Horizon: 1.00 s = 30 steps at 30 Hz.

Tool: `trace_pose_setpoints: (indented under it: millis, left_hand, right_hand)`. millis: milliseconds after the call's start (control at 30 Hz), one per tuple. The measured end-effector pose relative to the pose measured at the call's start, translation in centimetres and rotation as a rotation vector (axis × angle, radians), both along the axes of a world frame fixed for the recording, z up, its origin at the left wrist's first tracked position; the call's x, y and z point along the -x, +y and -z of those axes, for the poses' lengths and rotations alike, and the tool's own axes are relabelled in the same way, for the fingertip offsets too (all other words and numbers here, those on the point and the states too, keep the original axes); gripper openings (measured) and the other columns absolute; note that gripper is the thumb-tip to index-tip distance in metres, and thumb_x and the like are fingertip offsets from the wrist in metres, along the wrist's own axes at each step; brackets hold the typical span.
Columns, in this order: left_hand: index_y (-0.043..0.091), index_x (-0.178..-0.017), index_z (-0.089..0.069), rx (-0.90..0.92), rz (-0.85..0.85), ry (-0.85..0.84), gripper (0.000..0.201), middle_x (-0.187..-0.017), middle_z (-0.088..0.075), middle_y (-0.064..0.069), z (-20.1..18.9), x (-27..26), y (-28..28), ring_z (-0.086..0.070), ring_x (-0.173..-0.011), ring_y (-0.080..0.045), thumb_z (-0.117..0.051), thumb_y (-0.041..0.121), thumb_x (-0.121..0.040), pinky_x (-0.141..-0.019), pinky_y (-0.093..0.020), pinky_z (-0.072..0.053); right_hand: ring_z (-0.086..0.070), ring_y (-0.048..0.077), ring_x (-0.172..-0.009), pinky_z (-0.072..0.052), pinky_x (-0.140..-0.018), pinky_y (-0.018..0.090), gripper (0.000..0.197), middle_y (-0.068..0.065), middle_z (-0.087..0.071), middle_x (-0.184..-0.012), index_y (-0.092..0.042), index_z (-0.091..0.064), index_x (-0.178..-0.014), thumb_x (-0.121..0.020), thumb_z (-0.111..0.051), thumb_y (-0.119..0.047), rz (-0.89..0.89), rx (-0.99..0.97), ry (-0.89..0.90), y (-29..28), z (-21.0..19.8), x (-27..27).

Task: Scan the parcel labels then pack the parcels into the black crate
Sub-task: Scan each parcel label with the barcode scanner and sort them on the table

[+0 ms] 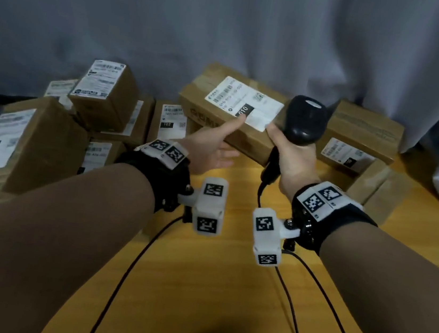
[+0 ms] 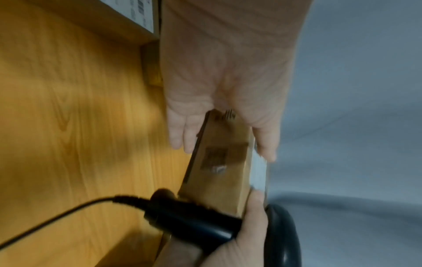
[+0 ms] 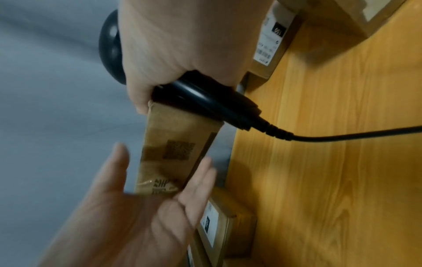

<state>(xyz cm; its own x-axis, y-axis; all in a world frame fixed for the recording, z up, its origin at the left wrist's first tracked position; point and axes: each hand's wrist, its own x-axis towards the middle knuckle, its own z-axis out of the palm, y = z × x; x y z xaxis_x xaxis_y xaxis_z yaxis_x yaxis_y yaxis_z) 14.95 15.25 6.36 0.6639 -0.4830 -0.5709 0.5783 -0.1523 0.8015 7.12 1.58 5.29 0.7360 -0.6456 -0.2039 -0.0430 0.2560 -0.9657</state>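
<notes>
Head view: the left hand (image 1: pixel 209 148) holds the long cardboard parcel (image 1: pixel 220 110) at its near end, thumb laid flat on the white label (image 1: pixel 244 105) beside the black "010" patch, fingers extended under the box. The right hand (image 1: pixel 292 159) is wrapped around the grip of a black handheld scanner (image 1: pixel 303 121), whose head rises just above the hand and against the parcel's right end; its thumb tip touches the label corner. Other labelled parcels (image 1: pixel 105 92) lie beyond and to the left of the left hand, and more past the right hand, on the wooden table (image 1: pixel 210 291). Left wrist view: the left hand (image 2: pixel 223 81) is widely spread, the parcel (image 2: pixel 219 162) wedged between thumb and fingers; ahead of the fingertips the right hand (image 2: pixel 246 234) clasps the scanner (image 2: pixel 189 216). Right wrist view: the right hand (image 3: pixel 178 45) encloses the scanner (image 3: pixel 205 101), its cable (image 3: pixel 354 135) trailing over the table; the parcel (image 3: pixel 175 148) spans from this hand to the spread left hand (image 3: pixel 141 207).
</notes>
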Motion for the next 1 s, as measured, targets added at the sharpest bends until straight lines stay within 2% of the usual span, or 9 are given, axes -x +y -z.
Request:
trace_pose_setpoints:
  millis: [100,167,267,333,500,600,733,800,1000]
  left_hand:
    - [0.018,-0.132,-0.051,-0.002,-0.021,-0.003,0.058,-0.13,-0.058,-0.01,0.4,0.0,-0.6,-0.062,-0.111,-0.028,-0.074,0.034,-0.081,-0.083,-0.038,-0.054]
    - [0.015,-0.127,-0.055,-0.011,-0.058,-0.022,0.054,-0.125,-0.06,-0.007,1.0,-0.3,-0.4,-0.063,-0.108,-0.026,-0.077,0.028,-0.08,-0.083,-0.038,-0.055]
    - [0.016,-0.119,-0.06,-0.126,-0.086,-0.153,0.051,-0.112,-0.069,0.001,1.9,-1.1,0.6,-0.066,-0.102,-0.016,-0.081,0.023,-0.073,-0.083,-0.035,-0.057]
    - [0.017,-0.117,-0.061,-0.243,-0.069,-0.247,0.065,-0.111,-0.07,0.002,2.6,-1.7,1.5,-0.066,-0.102,-0.016,-0.086,0.029,-0.059,-0.076,-0.033,-0.059]
    - [0.007,-0.116,-0.062,-0.412,0.105,-0.335,0.048,-0.11,-0.069,-0.006,4.1,-2.1,3.7,-0.064,-0.093,-0.014,-0.08,0.02,-0.073,-0.07,-0.027,-0.055]
    - [0.01,-0.118,-0.06,-0.468,0.167,-0.32,0.056,-0.113,-0.066,-0.006,5.0,-2.2,4.6,-0.063,-0.103,-0.022,-0.082,0.027,-0.07,-0.086,-0.04,-0.057]
    - [0.013,-0.123,-0.058,-0.417,0.174,-0.299,0.061,-0.121,-0.064,-0.003,5.6,-2.7,5.1,-0.06,-0.111,-0.022,-0.083,0.026,-0.068,-0.091,-0.041,-0.055]
    - [0.01,-0.123,-0.059,-0.396,0.152,-0.313,0.057,-0.119,-0.065,-0.004,5.7,-2.9,5.3,-0.061,-0.11,-0.023,-0.082,0.023,-0.071,-0.091,-0.042,-0.055]
    - [0.006,-0.122,-0.059,-0.374,0.112,-0.308,0.057,-0.119,-0.066,-0.006,5.2,-3.5,5.7,-0.06,-0.112,-0.023,-0.082,0.02,-0.072,-0.086,-0.037,-0.057]
  right_hand:
    - [-0.068,0.013,-0.102,-0.052,-0.092,0.03,0.035,0.0,-0.073,-0.108,-0.016,-0.068,-0.11,-0.077,-0.08,-0.02,-0.016,0.058,-0.04,0.9,0.3,0.0]
    - [-0.068,0.017,-0.098,-0.053,-0.089,0.032,0.026,0.002,-0.072,-0.104,-0.018,-0.067,-0.103,-0.079,-0.077,-0.016,-0.044,0.074,0.003,0.9,0.7,0.3]
    - [-0.065,0.016,-0.07,-0.054,-0.061,0.022,0.022,0.004,-0.068,-0.087,-0.012,-0.064,-0.102,-0.082,-0.074,-0.016,-0.144,0.182,0.178,0.5,1.3,0.8]
    - [-0.058,0.014,-0.058,-0.047,-0.051,0.02,0.03,0.001,-0.062,-0.075,-0.008,-0.063,-0.107,-0.083,-0.073,-0.024,-0.235,0.301,0.352,0.0,1.6,1.2]
    - [-0.058,0.016,-0.06,-0.049,-0.056,0.025,0.021,0.003,-0.061,-0.075,-0.014,-0.061,-0.092,-0.083,-0.074,-0.028,-0.324,0.311,0.453,-0.7,0.3,1.8]
    - [-0.055,0.016,-0.056,-0.049,-0.054,0.024,0.019,0.007,-0.059,-0.075,-0.007,-0.061,-0.089,-0.084,-0.072,-0.022,-0.316,0.247,0.394,-0.8,-1.8,1.4]
    - [-0.052,0.015,-0.049,-0.047,-0.045,0.022,0.022,0.008,-0.057,-0.069,-0.002,-0.062,-0.093,-0.087,-0.068,-0.022,-0.341,0.175,0.317,-0.6,-5.0,0.1]
    - [-0.053,0.016,-0.047,-0.047,-0.043,0.021,0.024,0.011,-0.057,-0.067,-0.002,-0.061,-0.086,-0.088,-0.066,-0.026,-0.374,0.119,0.305,-0.4,-6.5,-0.6]
    - [-0.058,0.02,-0.047,-0.048,-0.044,0.024,0.028,0.012,-0.06,-0.064,-0.001,-0.06,-0.084,-0.084,-0.068,-0.027,-0.465,0.305,0.393,-0.2,-9.1,-1.3]
